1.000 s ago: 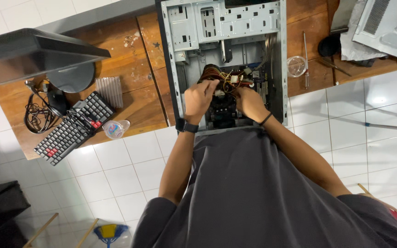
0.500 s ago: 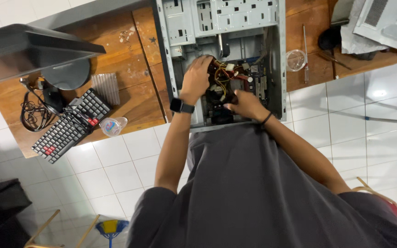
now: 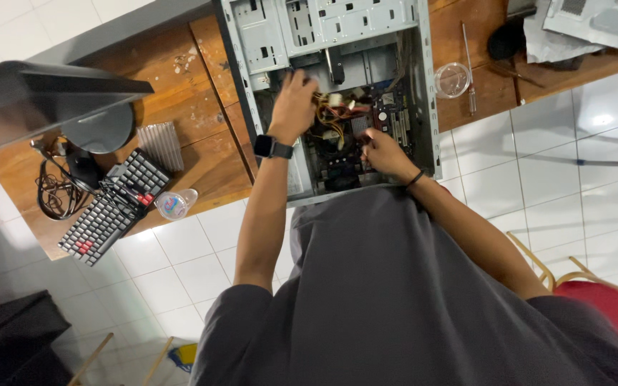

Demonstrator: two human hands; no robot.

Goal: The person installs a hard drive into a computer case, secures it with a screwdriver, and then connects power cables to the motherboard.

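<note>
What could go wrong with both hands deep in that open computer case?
1. The left hand is among the loose cable bundle; a tug might pull a connector loose.
2. The right hand rests close to the circuit board; a slip could knock its parts.
3. The computer case has bare metal edges near both wrists, which might scrape skin.

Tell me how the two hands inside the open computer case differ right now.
The left hand reaches deep, up at the coloured cable bundle; the right hand sits nearer the body, over the circuit board. The left wrist wears a black watch, the right a thin black band. Both are inside the case.
</note>
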